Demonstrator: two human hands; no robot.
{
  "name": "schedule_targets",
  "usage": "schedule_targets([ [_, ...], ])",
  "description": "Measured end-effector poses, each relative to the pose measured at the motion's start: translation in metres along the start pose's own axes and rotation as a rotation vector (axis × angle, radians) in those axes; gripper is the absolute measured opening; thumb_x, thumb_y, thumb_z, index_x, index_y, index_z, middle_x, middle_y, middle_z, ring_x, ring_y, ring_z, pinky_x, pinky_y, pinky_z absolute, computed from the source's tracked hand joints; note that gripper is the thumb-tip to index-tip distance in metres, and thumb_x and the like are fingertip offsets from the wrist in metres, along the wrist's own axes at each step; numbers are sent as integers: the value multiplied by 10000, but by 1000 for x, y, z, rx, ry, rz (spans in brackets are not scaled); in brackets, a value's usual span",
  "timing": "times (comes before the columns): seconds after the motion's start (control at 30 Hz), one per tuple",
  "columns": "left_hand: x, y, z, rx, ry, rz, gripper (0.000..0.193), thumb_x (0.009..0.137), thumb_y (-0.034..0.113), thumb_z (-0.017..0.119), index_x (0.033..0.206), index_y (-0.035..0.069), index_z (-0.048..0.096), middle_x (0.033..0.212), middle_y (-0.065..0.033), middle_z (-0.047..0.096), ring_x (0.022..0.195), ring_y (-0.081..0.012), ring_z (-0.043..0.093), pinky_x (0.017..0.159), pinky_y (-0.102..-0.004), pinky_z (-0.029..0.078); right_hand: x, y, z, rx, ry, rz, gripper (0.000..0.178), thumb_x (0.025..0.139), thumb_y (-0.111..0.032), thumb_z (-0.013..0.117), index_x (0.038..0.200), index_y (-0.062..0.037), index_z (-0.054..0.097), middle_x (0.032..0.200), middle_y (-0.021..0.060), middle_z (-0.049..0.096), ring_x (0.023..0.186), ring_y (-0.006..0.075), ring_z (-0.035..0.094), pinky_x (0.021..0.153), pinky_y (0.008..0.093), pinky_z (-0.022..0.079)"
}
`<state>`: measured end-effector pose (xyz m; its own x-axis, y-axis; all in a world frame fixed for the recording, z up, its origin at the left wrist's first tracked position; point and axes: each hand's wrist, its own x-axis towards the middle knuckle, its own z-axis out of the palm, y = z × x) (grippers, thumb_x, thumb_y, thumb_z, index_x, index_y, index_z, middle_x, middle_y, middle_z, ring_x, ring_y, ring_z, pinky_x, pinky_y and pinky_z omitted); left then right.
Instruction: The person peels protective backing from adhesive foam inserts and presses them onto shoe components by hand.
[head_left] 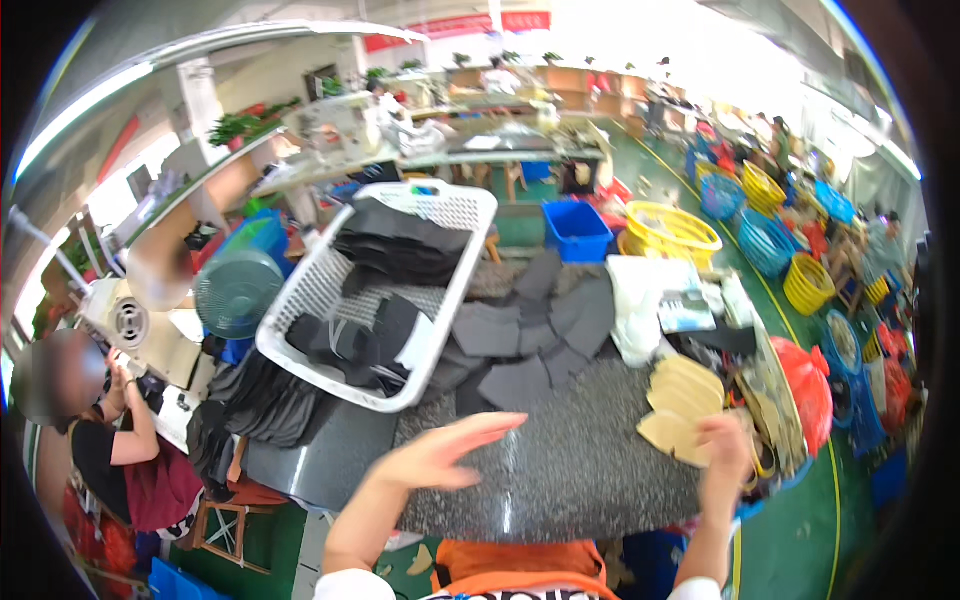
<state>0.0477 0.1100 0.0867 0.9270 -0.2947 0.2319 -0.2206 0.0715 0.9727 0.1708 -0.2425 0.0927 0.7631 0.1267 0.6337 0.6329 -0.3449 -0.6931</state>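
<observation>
Speckled grey counter (580,450) fills the middle of a busy workshop, with a white basket (330,290) of black pieces tilted at its far left, dark grey pieces (530,345) spread behind, and yellow and blue baskets on the green floor beyond. Left hand (455,452) lies flat on the counter, its grip spread and holding nothing. Right hand (722,450) is at the counter's right edge, its grip pinching a tan insole (668,432) from the stack of tan insoles (685,388) just beside it.

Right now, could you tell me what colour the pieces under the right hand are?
Tan pieces, seen in the head view.
</observation>
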Motion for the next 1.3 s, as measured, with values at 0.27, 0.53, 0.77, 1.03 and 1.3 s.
schedule_targets([
  [0.27,125,-175,-45,1456,314,41,866,717,411,768,1421,92,377,1446,-272,296,1341,-476,266,1071,-588,259,-58,87,46,-643,-213,44,643,788,-239,715,1346,-57,451,1345,232,451,1234,385,450,1011,458,392],
  [0.53,91,-178,11,1243,255,146,587,730,255,724,1244,43,534,1243,-219,493,1158,-387,488,986,-467,406,-43,110,41,-800,-349,71,740,836,-515,645,1418,-126,405,1297,219,472,1143,389,525,877,466,501],
  [0.77,22,-148,24,1264,159,81,539,790,264,690,1271,73,540,1356,-244,432,1241,-402,433,1030,-500,366,-44,104,60,-720,-371,-13,610,668,-359,797,1155,-66,577,1287,242,482,1163,418,484,961,487,404],
  [1.03,1,-131,37,1174,35,6,540,778,242,696,1289,137,553,1403,-216,409,1317,-402,386,1090,-558,288,-65,93,52,-776,-388,-186,531,745,-423,713,1062,-15,592,1164,176,543,1087,347,508,903,458,422],
  [1.3,-14,-122,34,1158,63,-27,542,754,183,689,1272,99,555,1435,-256,367,1329,-421,366,1117,-544,251,-78,108,31,-677,-501,-155,146,795,-89,563,939,-67,564,861,112,588,771,304,616,626,422,515],
])
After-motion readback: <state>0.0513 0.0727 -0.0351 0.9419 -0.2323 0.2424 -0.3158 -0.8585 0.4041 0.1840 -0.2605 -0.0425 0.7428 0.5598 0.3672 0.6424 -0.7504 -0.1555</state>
